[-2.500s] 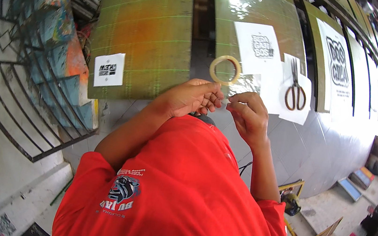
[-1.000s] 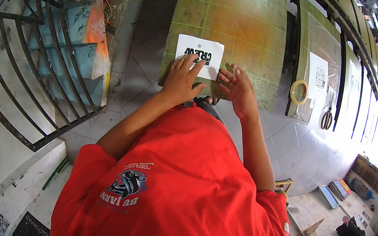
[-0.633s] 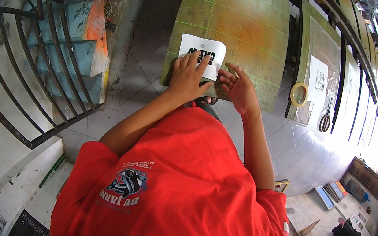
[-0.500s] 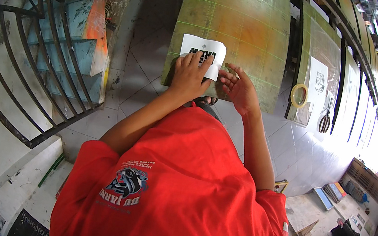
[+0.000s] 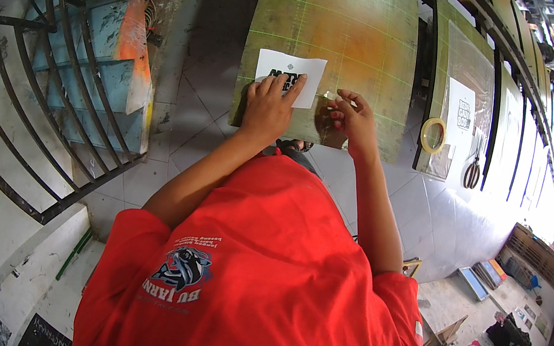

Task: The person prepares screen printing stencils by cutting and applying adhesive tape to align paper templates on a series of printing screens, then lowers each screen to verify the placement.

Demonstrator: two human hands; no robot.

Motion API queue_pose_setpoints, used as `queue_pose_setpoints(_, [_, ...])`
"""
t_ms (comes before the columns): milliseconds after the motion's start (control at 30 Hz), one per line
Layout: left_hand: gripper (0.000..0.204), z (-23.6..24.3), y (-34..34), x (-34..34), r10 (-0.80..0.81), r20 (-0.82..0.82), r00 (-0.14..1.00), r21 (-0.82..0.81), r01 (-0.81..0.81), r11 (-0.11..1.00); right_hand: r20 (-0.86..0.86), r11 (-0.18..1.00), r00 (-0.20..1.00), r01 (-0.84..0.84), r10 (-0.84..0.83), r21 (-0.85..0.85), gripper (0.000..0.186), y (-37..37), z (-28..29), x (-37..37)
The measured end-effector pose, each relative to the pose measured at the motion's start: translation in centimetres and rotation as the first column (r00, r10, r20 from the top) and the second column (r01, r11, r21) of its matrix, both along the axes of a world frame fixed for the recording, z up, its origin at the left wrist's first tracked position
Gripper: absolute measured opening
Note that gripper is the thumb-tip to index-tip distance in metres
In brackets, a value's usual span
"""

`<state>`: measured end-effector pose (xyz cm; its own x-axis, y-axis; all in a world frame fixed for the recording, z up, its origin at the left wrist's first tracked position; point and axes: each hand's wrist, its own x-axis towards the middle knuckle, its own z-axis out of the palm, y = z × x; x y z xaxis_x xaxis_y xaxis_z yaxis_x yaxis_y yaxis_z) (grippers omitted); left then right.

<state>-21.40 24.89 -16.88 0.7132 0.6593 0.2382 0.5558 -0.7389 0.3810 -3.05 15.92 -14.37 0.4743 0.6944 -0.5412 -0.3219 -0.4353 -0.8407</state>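
Note:
On a green, grid-marked board (image 5: 337, 21) lies a white sheet with black printing (image 5: 311, 66) near the front edge. My left hand (image 5: 271, 106) rests on that sheet, fingers extended and pressing over the lettering. Just right of the paper, my right hand (image 5: 356, 120) pinches a small clear piece (image 5: 330, 94), apparently tape, above the board. On the neighbouring board to the right are a yellowish tape roll (image 5: 425, 134), a clear plastic sheet (image 5: 472, 52) with another printed paper (image 5: 463, 92), and dark-handled scissors (image 5: 472, 175).
A black metal railing (image 5: 44, 210) stands at left, beside paint-marked blue blocks (image 5: 90, 88). More boards and dark rails (image 5: 500, 41) run along the right. Tiled floor (image 5: 190, 148) shows below the board, and frames with a dark bundle (image 5: 505, 339) lie at lower right.
Since the earliest frame, the view has shifted and both hands moved onto the left board. In the last second, my right hand's fingers closed into a pinch beside the paper.

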Motion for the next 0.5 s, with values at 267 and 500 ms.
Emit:
queue_pose_setpoints(267, [0.07, 0.2, -0.1, 0.0, -0.012, -0.008, 1.0, 0.01, 0.012, 1.0, 0.273, 1.0, 0.962, -0.013, 0.01, 0.009, 0.038, 1.6, -1.2, -0.9])
queue_pose_setpoints(500, [0.071, 0.2, -0.1, 0.1, -0.022, -0.036, 0.999, 0.066, 0.025, 0.998, 0.281, 1.0, 0.959, -0.015, 0.016, -0.005, 0.041, 2.7, -0.5, -1.4])
